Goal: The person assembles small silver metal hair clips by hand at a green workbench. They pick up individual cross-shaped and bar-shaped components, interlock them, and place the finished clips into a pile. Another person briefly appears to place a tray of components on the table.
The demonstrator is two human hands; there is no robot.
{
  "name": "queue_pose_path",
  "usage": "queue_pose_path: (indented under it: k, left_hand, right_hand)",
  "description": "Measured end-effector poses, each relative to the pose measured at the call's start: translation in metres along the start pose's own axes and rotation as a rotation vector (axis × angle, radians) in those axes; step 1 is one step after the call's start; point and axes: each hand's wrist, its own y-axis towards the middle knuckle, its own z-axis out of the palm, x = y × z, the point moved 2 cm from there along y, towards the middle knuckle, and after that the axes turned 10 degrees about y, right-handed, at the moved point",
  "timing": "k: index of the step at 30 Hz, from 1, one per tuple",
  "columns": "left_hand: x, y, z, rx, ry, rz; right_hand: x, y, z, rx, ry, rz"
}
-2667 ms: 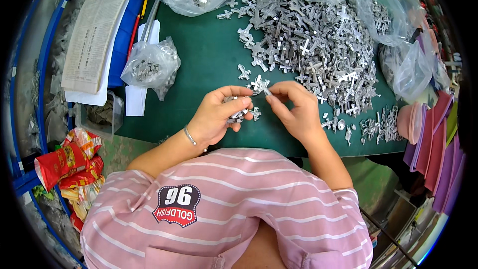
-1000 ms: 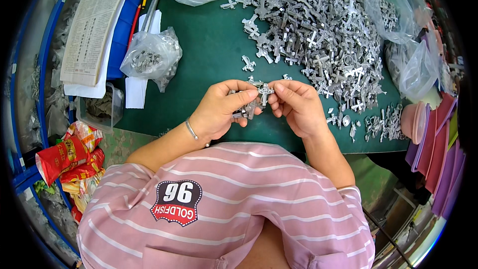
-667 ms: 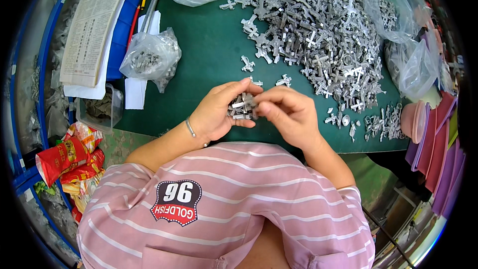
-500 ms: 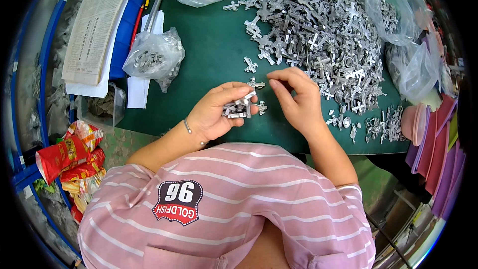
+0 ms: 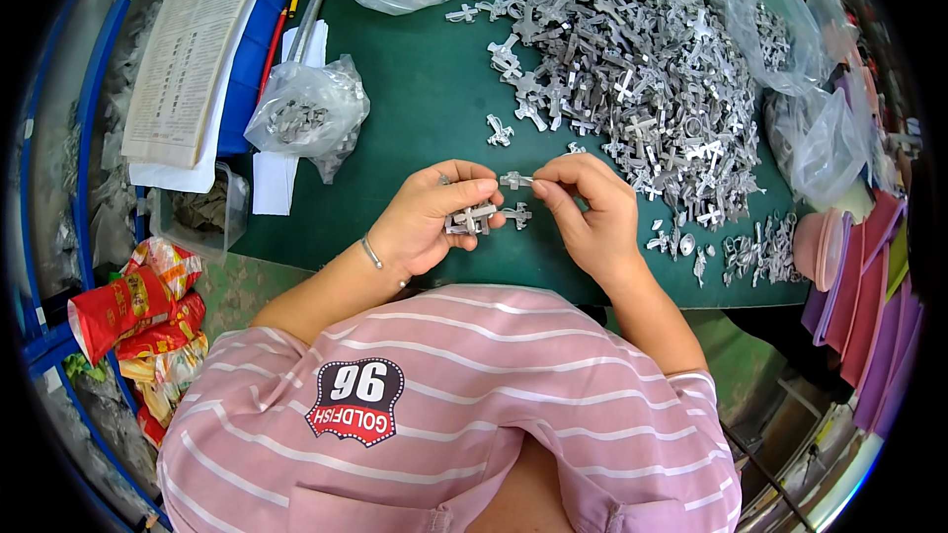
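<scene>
Holding a small stack of grey cross-shaped metal parts (image 5: pixel 470 220), the left hand (image 5: pixel 434 222) is curled with thumb on top, clamped on the stack just above the near edge of the green mat (image 5: pixel 415 109). Right hand (image 5: pixel 585 212) pinches one single cross-shaped part (image 5: pixel 514 180) between thumb and forefinger, carried to just right of the left thumb tip. Another loose part (image 5: pixel 515 214) lies on the mat between the hands.

Change noted: half a second ago the right hand was farther right and higher, fingers over the loose pieces; now it is back beside the left with a piece in its grip. Hands close together, not touching. Judgement: another piece has been fetched and is about to join the stack; the cycle repeats.

Surroundings: large heap of the same parts (image 5: pixel 642 99) far right, partly under clear plastic bags (image 5: pixel 800 138); a small filled bag (image 5: pixel 306 118) far left; printed paper sheet (image 5: pixel 193 49) on a blue tray (image 5: pixel 259 59).
</scene>
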Motion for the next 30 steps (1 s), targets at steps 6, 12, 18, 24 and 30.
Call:
queue_pose_path:
  k: [6,12,18,24,30]
  left_hand:
    - [0.0,-0.001,0.007,0.067,-0.029,0.046]
    - [-0.002,-0.003,0.011,0.053,-0.009,0.072]
    - [-0.001,-0.003,0.012,0.055,-0.004,0.083]
    - [0.005,-0.002,0.004,0.19,-0.177,-0.019]
    - [0.008,-0.004,-0.008,0.182,-0.244,0.055]
  right_hand:
    - [0.0,-0.01,-0.001,-0.043,0.151,-0.006]
    - [-0.005,-0.014,0.0,-0.072,0.28,0.001]
    - [0.001,-0.015,-0.001,-0.092,0.158,-0.106]
    - [0.021,-0.001,0.009,0.136,0.107,-0.306]
    - [-0.015,0.039,0.021,0.084,-0.394,-0.238]
